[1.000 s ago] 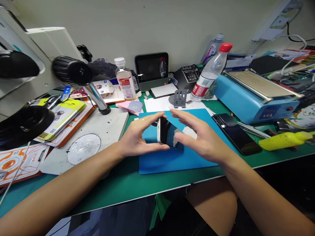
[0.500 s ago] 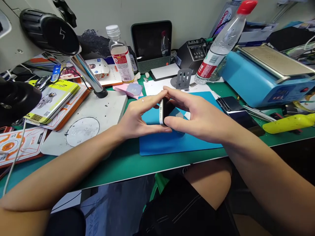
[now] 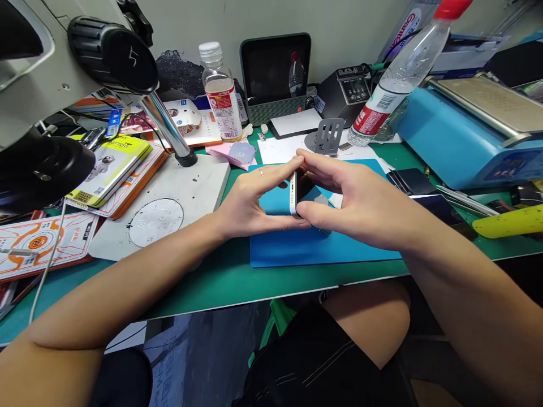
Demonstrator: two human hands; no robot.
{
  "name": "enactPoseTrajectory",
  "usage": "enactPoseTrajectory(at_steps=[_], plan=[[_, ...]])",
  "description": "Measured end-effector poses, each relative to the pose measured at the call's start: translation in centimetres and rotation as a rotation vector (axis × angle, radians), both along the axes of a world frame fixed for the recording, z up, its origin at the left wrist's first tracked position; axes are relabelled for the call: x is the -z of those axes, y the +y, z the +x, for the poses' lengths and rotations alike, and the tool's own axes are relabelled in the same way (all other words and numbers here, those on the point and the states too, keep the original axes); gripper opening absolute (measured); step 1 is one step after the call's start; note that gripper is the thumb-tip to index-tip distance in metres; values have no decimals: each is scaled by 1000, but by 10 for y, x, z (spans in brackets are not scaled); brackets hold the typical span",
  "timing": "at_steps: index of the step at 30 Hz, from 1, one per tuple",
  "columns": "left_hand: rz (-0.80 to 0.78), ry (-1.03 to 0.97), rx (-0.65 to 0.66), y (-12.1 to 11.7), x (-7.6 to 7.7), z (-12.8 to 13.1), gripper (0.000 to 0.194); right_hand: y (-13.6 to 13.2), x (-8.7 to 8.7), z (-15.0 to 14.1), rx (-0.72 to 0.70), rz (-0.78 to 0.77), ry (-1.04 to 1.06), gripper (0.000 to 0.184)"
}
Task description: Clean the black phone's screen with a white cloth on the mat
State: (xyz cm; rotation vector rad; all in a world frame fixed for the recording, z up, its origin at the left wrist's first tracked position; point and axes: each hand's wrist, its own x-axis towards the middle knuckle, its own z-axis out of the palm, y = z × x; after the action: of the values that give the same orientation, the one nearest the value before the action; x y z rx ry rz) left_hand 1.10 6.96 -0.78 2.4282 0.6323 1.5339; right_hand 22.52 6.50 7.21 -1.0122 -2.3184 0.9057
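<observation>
A smartphone (image 3: 293, 194) is held on its side edge above a blue mat (image 3: 288, 251), its silver end with the port and speaker holes facing left. My left hand (image 3: 254, 200) grips it from the left, fingers along the far edge and thumb along the near edge. From the right, my right hand (image 3: 343, 195) closes on the same phone, fingertips meeting the left ones at the far corner and thumb at the near corner. Part of the dark screen is hidden behind the right fingers. Small pale pieces (image 3: 335, 200) lie on the mat under the right palm.
A microscope stand's pale base (image 3: 207, 175) occupies the left, beside stacked battery boxes (image 3: 114, 164). Toward the back are a juice bottle (image 3: 223, 102), a dark-screened device (image 3: 275, 73) and a leaning water bottle (image 3: 394, 85). A blue machine (image 3: 453, 141) and yellow-handled tool (image 3: 509, 222) sit right.
The whole scene has shifted rightward in view as the camera turned slightly left. Both hands keep the same hold on the phone.
</observation>
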Motion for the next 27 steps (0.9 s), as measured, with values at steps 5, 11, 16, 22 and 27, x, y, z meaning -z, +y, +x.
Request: enactPoseTrajectory(at_steps=[5, 11, 16, 22, 27], plan=[[1, -18, 1, -1, 0, 2, 82, 1, -1, 0, -12, 2, -17, 47], [-29, -31, 19, -1, 1, 2, 83, 2, -2, -1, -14, -4, -15, 48], [-49, -39, 23, 0, 2, 2, 84, 2, -1, -2, -1, -8, -24, 41], [-52, -49, 34, 0, 2, 2, 84, 3, 0, 0, -7, -5, -27, 43], [-61, -25, 39, 1, 1, 0, 84, 4, 1, 2, -4, 2, -38, 43]])
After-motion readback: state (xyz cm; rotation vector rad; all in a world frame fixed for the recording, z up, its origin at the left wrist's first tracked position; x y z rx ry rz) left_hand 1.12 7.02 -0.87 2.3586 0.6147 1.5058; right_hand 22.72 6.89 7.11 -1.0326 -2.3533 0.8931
